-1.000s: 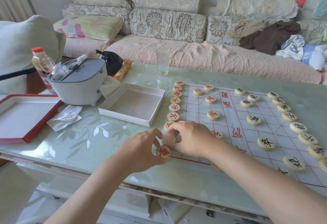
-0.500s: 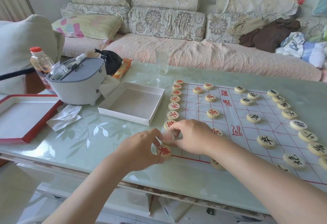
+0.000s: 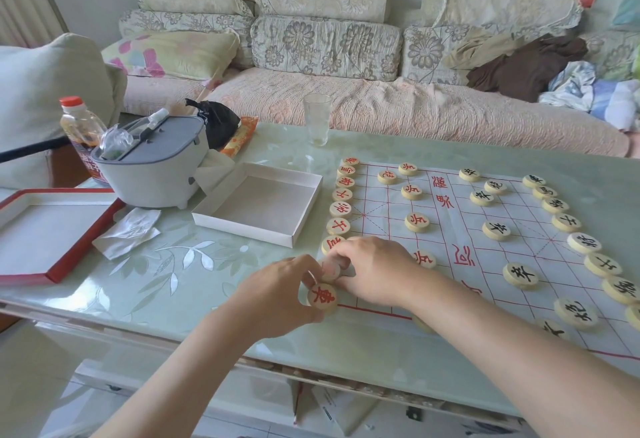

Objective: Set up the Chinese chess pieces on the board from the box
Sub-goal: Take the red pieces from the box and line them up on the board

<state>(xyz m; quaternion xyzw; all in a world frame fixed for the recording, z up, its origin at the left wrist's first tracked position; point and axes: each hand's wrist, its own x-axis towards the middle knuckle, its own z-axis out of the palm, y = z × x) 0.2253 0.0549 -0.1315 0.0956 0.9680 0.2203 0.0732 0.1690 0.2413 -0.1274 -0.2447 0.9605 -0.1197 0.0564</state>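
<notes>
Pinching a red-lettered piece (image 3: 322, 297) right at the board's near left corner, the left hand (image 3: 277, 295) has its fingers (image 3: 302, 264) and thumb clamped on the disc's rim, with the character facing the camera. Just past it, the right hand (image 3: 375, 271) curls its fingers (image 3: 341, 257) round a second piece (image 3: 330, 269), too blurred to read, on the board's left edge. The board (image 3: 450, 229) is a white sheet ruled in red, lying flat on the tabletop (image 3: 194, 275). Red pieces (image 3: 341, 209) run in a column up the board's left edge, with more further in. Black pieces (image 3: 585, 243) line the board's right edge, with others in front of them. Just left of the board lies the open white box (image 3: 256, 202), and well left of that a red-rimmed lid (image 3: 52, 275). A glass (image 3: 317, 124) stands beyond the board's far left corner.
</notes>
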